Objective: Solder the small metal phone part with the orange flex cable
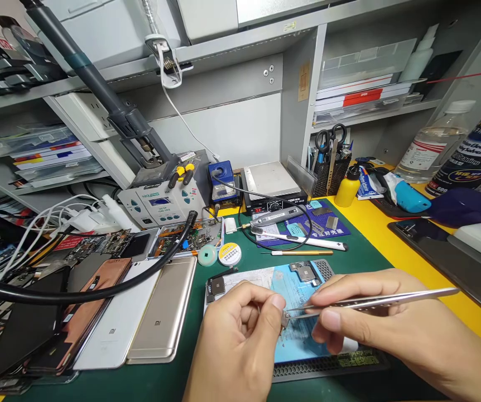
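My left hand (244, 335) pinches a small metallic part (284, 319) between thumb and forefinger; the fingers hide much of it. From the right, my right hand (361, 318) grips silver tweezers (386, 299), with their tips at the part. Both hands are above a blue and white printed sheet (294, 346) on a dark perforated pad (320, 373). A small dark module (217, 286) lies at the sheet's left corner, and another board piece (306, 272) rests near its top right.
Phones lie at the left, among them a gold one (160, 318). A black hose (140, 285) arcs over them. Behind are a parts tray (222, 237), a toothbrush (307, 240), a station (165, 201) and a hot plate (272, 180). A dark phone (445, 262) lies right.
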The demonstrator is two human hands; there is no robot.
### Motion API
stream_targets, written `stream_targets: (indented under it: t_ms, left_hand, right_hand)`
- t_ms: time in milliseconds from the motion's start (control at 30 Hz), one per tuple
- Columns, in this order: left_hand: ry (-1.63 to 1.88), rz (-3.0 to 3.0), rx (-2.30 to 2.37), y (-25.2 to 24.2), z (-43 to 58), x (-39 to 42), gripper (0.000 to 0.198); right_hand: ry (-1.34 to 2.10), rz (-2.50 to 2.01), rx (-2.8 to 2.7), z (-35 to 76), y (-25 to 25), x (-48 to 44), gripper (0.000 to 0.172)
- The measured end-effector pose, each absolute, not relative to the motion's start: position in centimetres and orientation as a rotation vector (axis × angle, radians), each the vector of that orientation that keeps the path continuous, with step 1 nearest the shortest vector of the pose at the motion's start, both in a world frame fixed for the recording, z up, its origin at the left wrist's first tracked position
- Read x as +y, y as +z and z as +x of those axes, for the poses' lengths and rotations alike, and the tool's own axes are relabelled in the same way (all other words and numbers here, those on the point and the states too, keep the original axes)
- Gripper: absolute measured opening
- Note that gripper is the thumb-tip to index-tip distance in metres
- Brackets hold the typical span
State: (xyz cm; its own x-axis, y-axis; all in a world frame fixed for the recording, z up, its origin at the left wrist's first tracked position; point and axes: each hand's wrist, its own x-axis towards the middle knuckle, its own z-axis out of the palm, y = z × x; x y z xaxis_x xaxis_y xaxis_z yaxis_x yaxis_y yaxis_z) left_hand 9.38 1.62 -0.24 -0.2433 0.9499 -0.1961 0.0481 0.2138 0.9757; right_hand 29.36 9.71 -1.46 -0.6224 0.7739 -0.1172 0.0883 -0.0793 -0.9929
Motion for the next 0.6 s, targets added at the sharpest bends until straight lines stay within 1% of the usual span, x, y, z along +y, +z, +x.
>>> stream_targets:
  t_ms: [100, 167, 233, 333, 433, 600]
  left_hand:
    - [1.217, 0.839, 1.522, 0.2, 9.2, 1.5, 0.037]
    - [1.229, 0.685, 1.468, 0.5, 9.1, 1.5, 0.042]
    - [1.239, 0.512, 1.354, 0.7, 9.3, 1.6, 0.045]
    - [1.246, 0.313, 1.188, 1.0, 10.0, 1.7, 0.042]
    - [1.265, 0.188, 1.097, 1.1, 11.0, 1.9, 0.038]
    - [1.328, 0.107, 1.018, 0.9, 11.8, 1.9, 0.046]
  right_hand:
    - [1.665, -0.944, -1.699, 29.3, -1.2, 9.6, 0.016]
    - [1.463, -0.968, -1.735, 29.1, -1.1, 9.3, 0.016]
    - [1.19, -0.957, -1.767, 29.1, -1.1, 8.9, 0.012]
    - [0.912, -0.874, -1.767, 29.2, -1.4, 8.3, 0.008]
    - [0.808, -0.791, -1.761, 29.4, -1.7, 8.0, 0.013]
    - [0.733, -0.719, -1.843, 29.6, -1.9, 8.1, 0.028]
